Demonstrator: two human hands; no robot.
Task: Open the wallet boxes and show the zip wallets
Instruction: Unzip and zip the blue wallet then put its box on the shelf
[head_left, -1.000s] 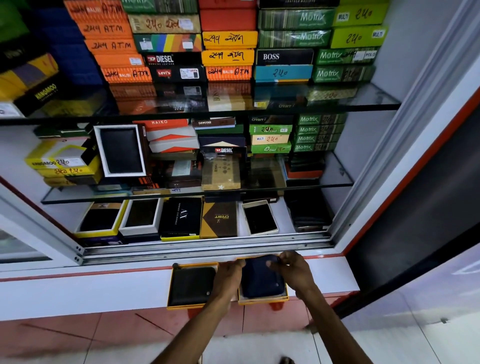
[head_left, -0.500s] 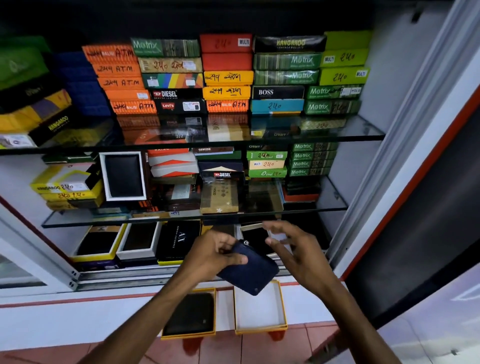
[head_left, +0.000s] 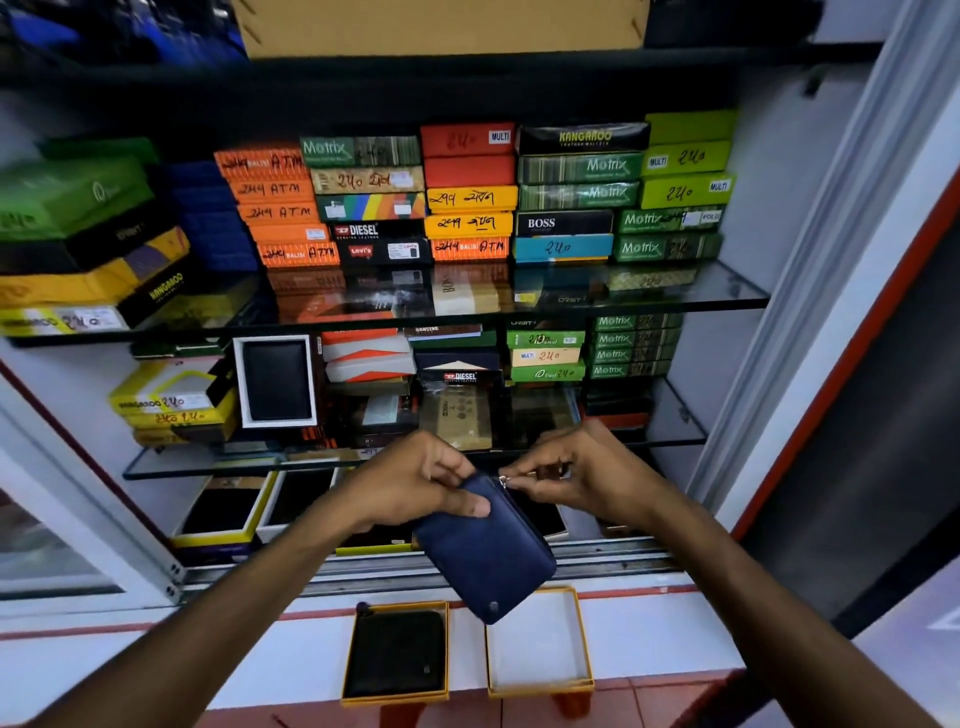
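Navy zip wallet (head_left: 485, 551) out of box, held above ledge (head_left: 156, 660); left hand (head_left: 415, 483) clamps top corner, right hand (head_left: 582, 475) pinches zip pull (head_left: 503, 481). Empty box (head_left: 540, 642) near ledge's front edge; black wallet (head_left: 397, 654) boxed beside it, unshown.

blue wallet (head_left: 485, 551) lifted from box (head_left: 540, 642), right hand (head_left: 582, 475) now pinching zip pull

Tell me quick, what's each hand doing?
Left hand: closed, holding the navy zip wallet.
Right hand: fingers pinched on the wallet's zipper pull.
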